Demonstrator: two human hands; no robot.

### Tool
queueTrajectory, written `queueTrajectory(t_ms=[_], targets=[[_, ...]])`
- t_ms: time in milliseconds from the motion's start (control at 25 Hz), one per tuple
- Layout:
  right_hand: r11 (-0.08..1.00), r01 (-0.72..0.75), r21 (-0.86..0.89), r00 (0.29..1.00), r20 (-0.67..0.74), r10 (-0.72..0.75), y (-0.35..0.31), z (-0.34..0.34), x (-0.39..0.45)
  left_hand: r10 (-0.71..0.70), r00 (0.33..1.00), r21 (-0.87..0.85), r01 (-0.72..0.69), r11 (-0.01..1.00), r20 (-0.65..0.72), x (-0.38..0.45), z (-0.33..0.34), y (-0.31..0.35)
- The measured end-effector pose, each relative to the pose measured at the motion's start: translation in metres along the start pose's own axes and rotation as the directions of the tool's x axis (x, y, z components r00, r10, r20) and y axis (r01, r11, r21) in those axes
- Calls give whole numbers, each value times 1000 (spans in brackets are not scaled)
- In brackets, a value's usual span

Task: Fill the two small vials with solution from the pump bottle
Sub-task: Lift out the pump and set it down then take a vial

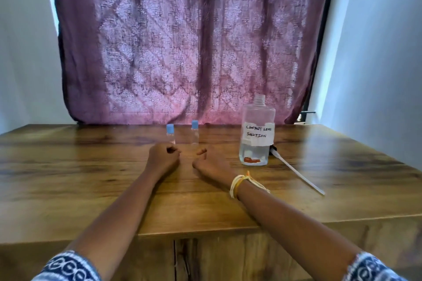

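Nearest, patterned sleeves at the bottom edge, forearms reaching over the wooden table; yellow thread band on the right wrist. Farther out, left hand loosely curled, fingers together, holding nothing; right hand likewise, just beside it. Beyond them, two blue-capped vials upright, near each other. Right of those, uncapped solution bottle, pump tube lying beside it. Farthest, purple curtain

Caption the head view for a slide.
Both hands rest near two blue-capped vials; opened solution bottle stands right.
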State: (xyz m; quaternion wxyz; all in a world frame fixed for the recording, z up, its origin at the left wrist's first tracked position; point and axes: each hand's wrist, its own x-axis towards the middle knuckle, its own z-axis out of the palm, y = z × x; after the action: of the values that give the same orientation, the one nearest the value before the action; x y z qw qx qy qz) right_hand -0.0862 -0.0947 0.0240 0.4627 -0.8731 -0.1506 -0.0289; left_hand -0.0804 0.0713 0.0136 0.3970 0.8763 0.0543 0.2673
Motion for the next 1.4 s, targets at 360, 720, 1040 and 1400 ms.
queueTrajectory(t_ms=[360,720,1040,1400], targets=[[984,36,-174,990,-131,-60,10,21,132,-50,990,-40,56,998,133,16,8,-16],[966,229,-121,974,30,-227,21,16,99,-111,991,-215,125,968,77,15,10,-4],[974,221,45,944,240,-225,13,-2,48,37,955,-422,96,901,295,10,3,-5],[932,352,-87,934,90,-345,-9,-35,57,68,954,-318,30,948,293,4,3,0]])
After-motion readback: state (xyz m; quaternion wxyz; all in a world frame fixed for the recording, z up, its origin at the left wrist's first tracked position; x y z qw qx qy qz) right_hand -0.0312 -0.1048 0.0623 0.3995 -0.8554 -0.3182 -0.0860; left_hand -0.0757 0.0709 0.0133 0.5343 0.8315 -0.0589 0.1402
